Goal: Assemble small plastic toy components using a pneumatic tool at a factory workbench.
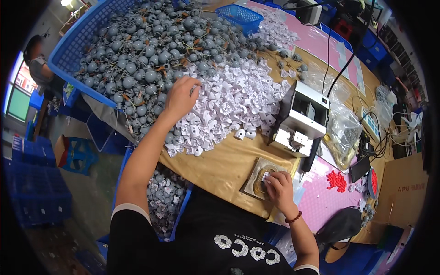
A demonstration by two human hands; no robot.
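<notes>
My left hand [182,97] reaches to the line where a heap of grey ball-shaped parts [149,75] with thin wires meets a pile of small white plastic pieces [229,101]. Its fingers are bent together, and what they grip is too hidden to name. Lower right, my right hand [281,189] pinches a small white plastic piece [266,177] over a square block [252,184]. A yellowish-brown round seat [260,187] is set in the block's top, partly covered by the fingers.
A white and black machine [300,121] stands right of the pile. A blue basket [68,57] borders the grey heap. Beneath the table edge sits a blue bin of assembled parts [165,204]. Red pieces [337,182] lie on pink sheeting. Another person [39,66] stands far left.
</notes>
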